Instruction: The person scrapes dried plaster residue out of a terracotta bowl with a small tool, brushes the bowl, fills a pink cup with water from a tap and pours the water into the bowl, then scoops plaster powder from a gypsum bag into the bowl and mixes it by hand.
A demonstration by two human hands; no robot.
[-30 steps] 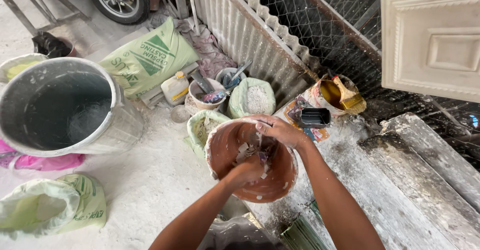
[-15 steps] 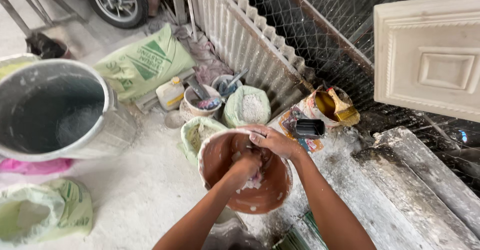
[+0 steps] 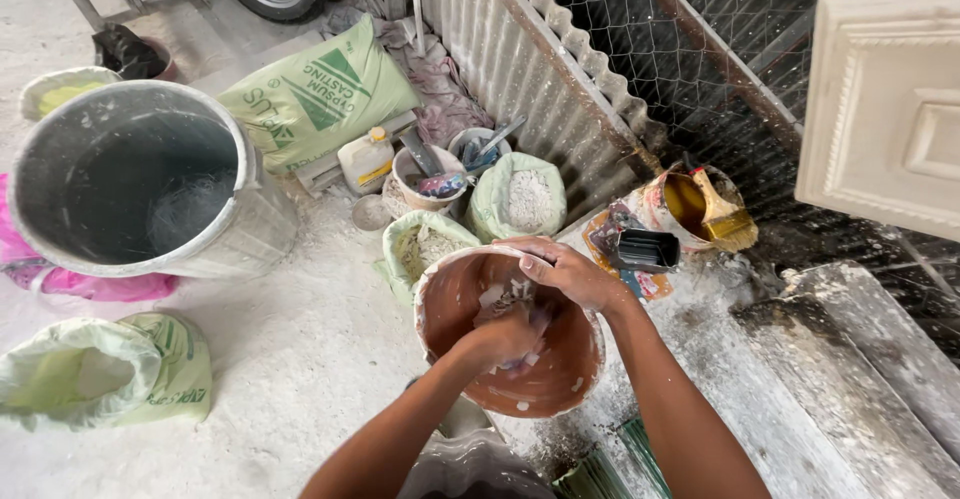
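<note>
- The left hand [image 3: 505, 337] is sunk inside the brown bowl [image 3: 560, 379]; its fingers curl down into white paste and their tips are hidden, so I cannot tell whether they grip anything.
- The right hand [image 3: 570, 271] lies over the far rim of the bowl, fingers [image 3: 530, 251] spread narrow and flat along the edge, pressing on it and holding the bowl.
- The bowl sits at the middle of the scene, near the person, its inner wall smeared with white lumps; its base is hidden, so what it rests on cannot be made out.
- Both forearms run off the near edge of the view, and a pale rounded thing below the bowl is cut off and hard to name.
- Far left of the bowl stands a large grey bucket [image 3: 250, 209] holding dark water.
- Just beyond the bowl are open green sacks of white powder [image 3: 520, 199], and a small tub [image 3: 425, 184] with tools in it.
- To the right, a brush [image 3: 722, 214] rests in a pot of yellow liquid [image 3: 685, 204], with a black tray [image 3: 645, 251] near it.
- A white moulded panel [image 3: 890, 109] is cut off at the right edge.
- A printed green bag [image 3: 320, 94] lies at the far left by a corrugated sheet [image 3: 540, 59].
</note>
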